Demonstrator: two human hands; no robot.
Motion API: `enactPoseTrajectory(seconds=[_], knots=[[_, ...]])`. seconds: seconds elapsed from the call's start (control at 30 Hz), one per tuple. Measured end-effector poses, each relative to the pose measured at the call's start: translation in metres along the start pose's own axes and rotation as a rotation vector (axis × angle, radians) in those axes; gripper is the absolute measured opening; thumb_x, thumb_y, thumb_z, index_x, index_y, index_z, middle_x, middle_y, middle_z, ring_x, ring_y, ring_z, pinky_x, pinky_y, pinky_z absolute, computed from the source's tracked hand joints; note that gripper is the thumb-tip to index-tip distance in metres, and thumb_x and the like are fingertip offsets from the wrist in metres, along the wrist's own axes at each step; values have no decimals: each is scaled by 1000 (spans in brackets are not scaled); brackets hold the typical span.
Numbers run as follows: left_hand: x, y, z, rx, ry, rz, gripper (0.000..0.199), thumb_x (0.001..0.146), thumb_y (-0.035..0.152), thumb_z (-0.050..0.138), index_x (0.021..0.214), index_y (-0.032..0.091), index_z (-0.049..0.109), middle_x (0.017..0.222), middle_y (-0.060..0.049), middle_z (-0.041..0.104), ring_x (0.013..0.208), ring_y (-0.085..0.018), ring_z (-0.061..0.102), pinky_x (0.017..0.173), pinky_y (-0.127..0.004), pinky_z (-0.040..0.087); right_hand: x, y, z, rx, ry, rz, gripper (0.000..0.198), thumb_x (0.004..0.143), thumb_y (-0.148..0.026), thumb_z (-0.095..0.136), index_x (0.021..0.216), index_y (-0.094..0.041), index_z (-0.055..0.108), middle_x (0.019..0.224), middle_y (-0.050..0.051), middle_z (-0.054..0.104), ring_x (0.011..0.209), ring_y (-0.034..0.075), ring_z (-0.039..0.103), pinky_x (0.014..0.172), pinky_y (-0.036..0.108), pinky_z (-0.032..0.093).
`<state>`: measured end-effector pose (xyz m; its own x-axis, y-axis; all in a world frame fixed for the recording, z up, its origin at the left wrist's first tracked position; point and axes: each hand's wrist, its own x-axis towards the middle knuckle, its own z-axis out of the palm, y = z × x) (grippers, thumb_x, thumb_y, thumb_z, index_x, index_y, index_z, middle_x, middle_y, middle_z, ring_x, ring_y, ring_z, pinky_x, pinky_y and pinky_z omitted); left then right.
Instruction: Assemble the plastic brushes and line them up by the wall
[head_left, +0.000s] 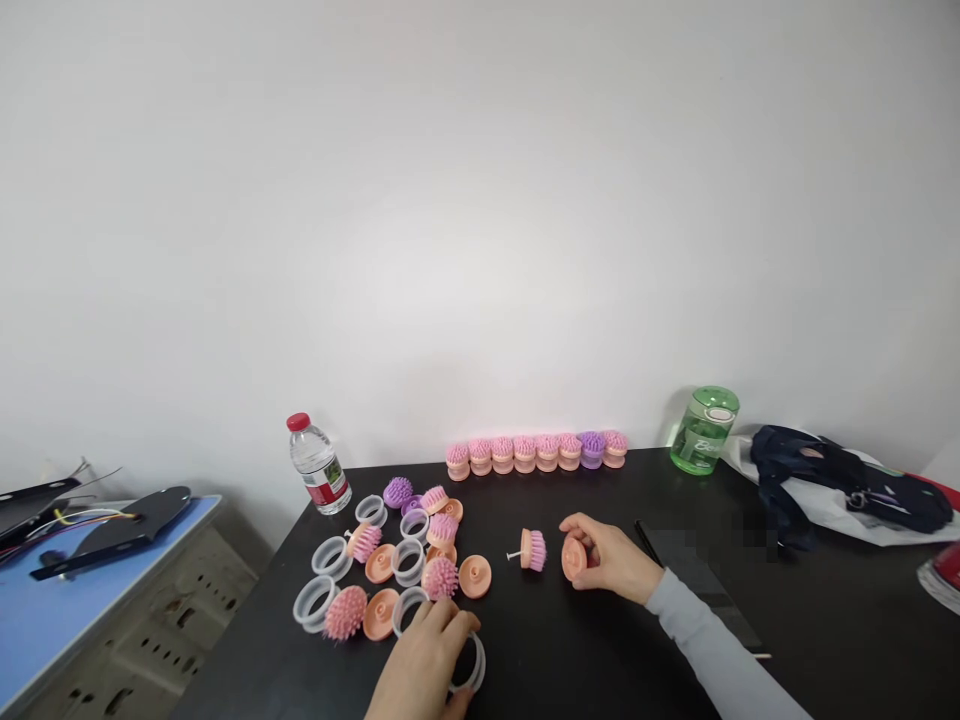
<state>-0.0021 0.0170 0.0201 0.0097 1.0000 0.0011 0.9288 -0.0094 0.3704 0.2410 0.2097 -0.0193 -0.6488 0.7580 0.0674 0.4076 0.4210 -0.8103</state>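
Observation:
My right hand (611,558) pinches a round peach plastic cap (574,559), held on edge just above the black table. To its left, a pink bristle brush head (533,550) lies on its side, its thin white stem pointing left. My left hand (427,650) has its thumb and fingers around a clear plastic ring (481,664) near the table's front edge; part of the ring is hidden behind the fingers. Beyond that hand lie a loose peach cap (475,576), a pink brush head (440,577) and another clear ring (408,562).
Several finished-looking brushes (525,454) stand in a row along the wall. A water bottle (319,465) is at the back left. At the right are a green container (703,432), a dark bag (847,480) and a black pen (646,540). A blue-topped surface (112,610) adjoins at left.

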Motion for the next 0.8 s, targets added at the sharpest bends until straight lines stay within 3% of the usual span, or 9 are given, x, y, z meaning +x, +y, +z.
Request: enactPoseTrajectory(seconds=[0.1, 0.23, 0.43, 0.57, 0.7, 0.8], knots=[[6, 0, 9, 23, 8, 2, 54, 62, 6, 58, 112, 25, 65, 117, -7, 66, 109, -27, 59, 92, -33, 47, 10, 1, 15, -39, -36, 1, 70, 55, -8, 75, 121, -22, 59, 90, -2, 67, 82, 19, 66, 77, 29, 51], [17, -1, 19, 97, 64, 26, 60, 66, 8, 59, 124, 23, 60, 122, -10, 66, 110, -29, 60, 96, -37, 48, 28, -7, 35, -95, -43, -22, 73, 52, -12, 81, 122, -24, 63, 105, 3, 66, 100, 25, 64, 93, 35, 47], [40, -5, 33, 212, 163, 41, 64, 65, -2, 55, 125, 19, 60, 126, -11, 67, 117, -32, 60, 106, -49, 44, 55, -24, 63, -125, 10, -46, 67, 58, -14, 81, 122, -21, 63, 107, 5, 66, 102, 25, 63, 93, 34, 47], [52, -14, 38, 242, 212, 76, 69, 73, -8, 45, 136, 18, 51, 141, -12, 58, 131, -30, 52, 113, -51, 38, 70, -33, 81, -128, 87, -65, 57, 66, -13, 76, 121, -22, 61, 117, 7, 67, 110, 27, 59, 98, 37, 44], [50, -23, 41, 313, 290, 69, 70, 75, -11, 36, 138, 15, 51, 142, -13, 57, 132, -32, 50, 113, -51, 40, 77, -34, 91, -132, 105, -90, 71, 66, -11, 76, 132, -21, 53, 119, 8, 67, 115, 29, 57, 98, 38, 46], [44, -27, 42, 377, 359, 65, 72, 72, -12, 39, 137, 17, 53, 138, -10, 60, 130, -32, 52, 110, -48, 44, 72, -28, 92, -135, 93, -115, 78, 61, -10, 80, 134, -20, 52, 123, 10, 65, 117, 29, 57, 100, 39, 46]])
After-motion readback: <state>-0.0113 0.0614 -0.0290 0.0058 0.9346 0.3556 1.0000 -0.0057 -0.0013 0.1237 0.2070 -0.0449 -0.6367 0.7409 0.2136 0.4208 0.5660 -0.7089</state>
